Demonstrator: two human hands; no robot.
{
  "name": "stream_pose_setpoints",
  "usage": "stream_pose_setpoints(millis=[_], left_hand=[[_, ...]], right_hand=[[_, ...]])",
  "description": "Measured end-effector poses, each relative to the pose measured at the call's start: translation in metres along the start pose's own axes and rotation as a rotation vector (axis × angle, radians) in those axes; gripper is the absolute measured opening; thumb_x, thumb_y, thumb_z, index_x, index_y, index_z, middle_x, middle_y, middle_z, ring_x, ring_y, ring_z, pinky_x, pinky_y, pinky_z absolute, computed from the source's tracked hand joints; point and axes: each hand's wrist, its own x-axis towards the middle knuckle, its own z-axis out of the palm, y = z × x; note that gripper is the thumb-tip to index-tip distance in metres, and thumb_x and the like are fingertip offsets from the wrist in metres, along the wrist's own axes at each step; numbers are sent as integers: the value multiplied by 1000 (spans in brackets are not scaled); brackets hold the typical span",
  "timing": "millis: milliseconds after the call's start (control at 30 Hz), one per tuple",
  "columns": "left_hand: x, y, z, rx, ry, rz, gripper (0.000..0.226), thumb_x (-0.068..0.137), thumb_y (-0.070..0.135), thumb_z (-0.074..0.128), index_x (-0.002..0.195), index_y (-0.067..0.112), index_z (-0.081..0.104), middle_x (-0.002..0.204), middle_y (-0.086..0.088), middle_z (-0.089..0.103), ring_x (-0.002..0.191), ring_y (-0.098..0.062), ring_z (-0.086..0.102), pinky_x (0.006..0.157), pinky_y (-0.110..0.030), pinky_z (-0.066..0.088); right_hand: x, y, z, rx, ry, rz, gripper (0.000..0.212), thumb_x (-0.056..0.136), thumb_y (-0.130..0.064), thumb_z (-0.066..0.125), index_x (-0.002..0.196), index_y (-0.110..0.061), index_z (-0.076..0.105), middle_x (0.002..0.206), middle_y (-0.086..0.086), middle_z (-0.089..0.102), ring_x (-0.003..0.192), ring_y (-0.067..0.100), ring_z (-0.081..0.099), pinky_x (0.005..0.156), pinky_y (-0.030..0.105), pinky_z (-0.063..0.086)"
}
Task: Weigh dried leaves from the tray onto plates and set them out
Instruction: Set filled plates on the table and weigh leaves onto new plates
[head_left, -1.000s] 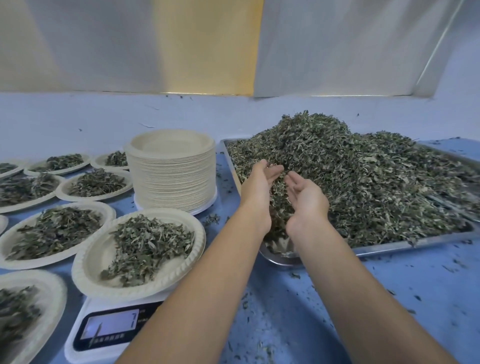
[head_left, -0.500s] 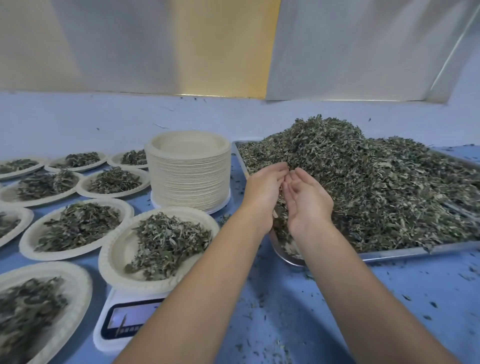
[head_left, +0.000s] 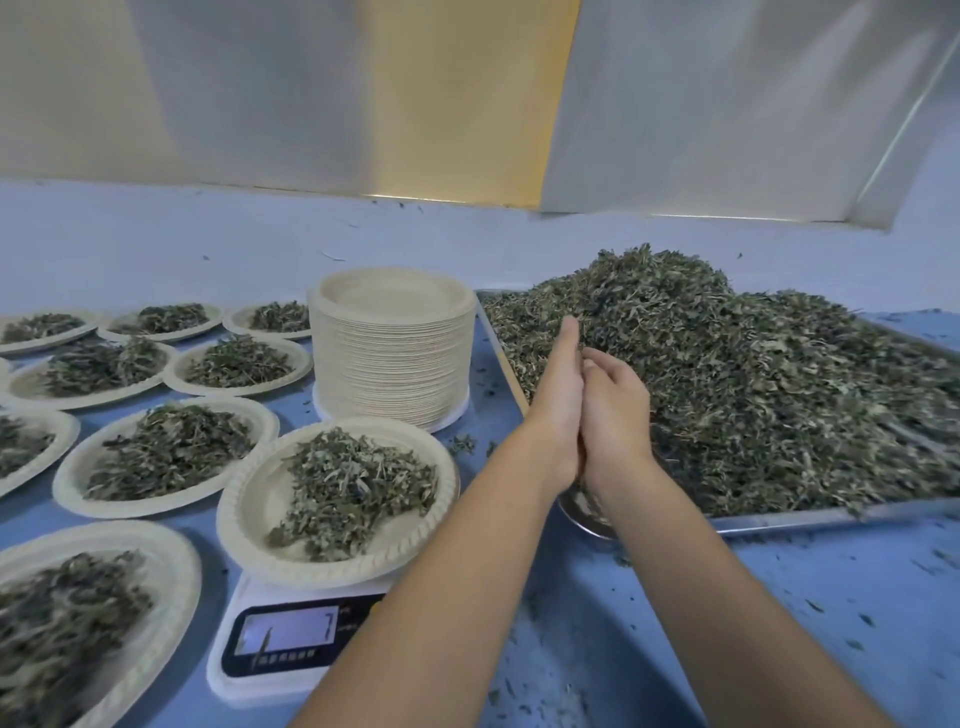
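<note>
Cream-coloured plates tell most of the story: at least eight filled plates lie set out across the left of the blue tabletop, each with a loose mound of dried leaves; some are cut off by the picture's edge, so the full count cannot be given. One more plate sits on the scale at the front, already carrying a mound much like the others. The display is lit but too blurred to read, so whether this portion has reached its weight cannot be told. Behind it stands a tall stack of empty plates, and to the right the metal tray holds a high heap that fills it from side to side. Both suggest a job with far more ahead than behind.

Over the tray's near left corner the two hands meet palm to palm. The left hand has its fingers straight and together, pointing away from the person; the right hand lies against it with fingers bent onto the left palm. Whether any leaves are trapped between them is hidden. Neither hand touches the plate on the scale.

What is left for this portion, as I judge it, is to check the reading, adjust by a pinch, and move the plate to join the others; then a fresh plate from the stack goes on the scale
</note>
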Motion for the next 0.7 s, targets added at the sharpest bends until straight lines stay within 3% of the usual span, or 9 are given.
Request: stream_pose_setpoints(millis=[133,267,333,400,467,533,600,667,700], left_hand=[[5,0,0,-79,54,25,56,97,51,39,145,24,36,152,5,32,138,-16,33,107,-31,32],[9,2,6,13,128,32,52,101,41,30,144,13,37,151,-10,36,138,-28,34,111,-42,29],[13,7,4,-96,141,-27,55,100,47,32,139,10,43,149,-12,38,136,-29,37,108,-43,31],[13,12,2,-212,116,-59,52,96,53,38,131,16,50,143,-8,46,129,-25,47,98,-41,40],[6,18,-1,-171,128,-39,52,97,48,41,142,22,38,139,-3,44,117,-21,54,87,-36,44],[5,23,-3,-59,165,22,54,99,43,40,148,22,29,150,-1,34,127,-19,44,99,-34,36],[2,27,-6,-2,136,51,49,100,38,40,146,21,33,146,1,39,131,-17,39,100,-30,31],[-6,33,-13,27,166,69,35,99,29,44,131,17,50,104,3,58,93,-11,57,84,-25,40],[-10,35,-18,60,205,77,22,98,24,46,113,12,58,84,4,54,74,-8,53,80,-27,44]], right_hand=[[8,6,-8,-131,89,-86,30,97,-13,45,125,-18,56,127,2,59,115,19,56,101,42,44],[-1,9,-9,-124,-181,-251,35,101,-13,39,131,-19,53,135,2,55,125,15,50,107,30,38],[1,9,-9,-309,-280,-190,38,104,-26,32,138,-19,48,147,4,44,138,16,36,114,31,26],[6,6,-10,-451,-279,-82,44,104,-34,24,142,-25,43,157,0,26,147,14,11,119,44,10],[7,4,-12,-516,-229,-66,47,104,-34,20,146,-23,36,160,1,12,148,16,-4,119,50,3],[3,6,-12,-428,-141,-128,47,104,-32,25,148,-18,32,160,2,15,148,16,5,120,46,8],[-5,8,-7,-200,-97,-139,44,102,-28,33,144,-19,39,153,2,35,141,16,31,117,42,24],[-10,6,4,42,-90,-59,36,99,-22,38,131,-21,54,132,3,57,120,18,55,105,44,42],[-13,3,10,100,-82,-34,33,97,-18,39,124,-20,59,123,4,63,112,19,60,102,45,45]])
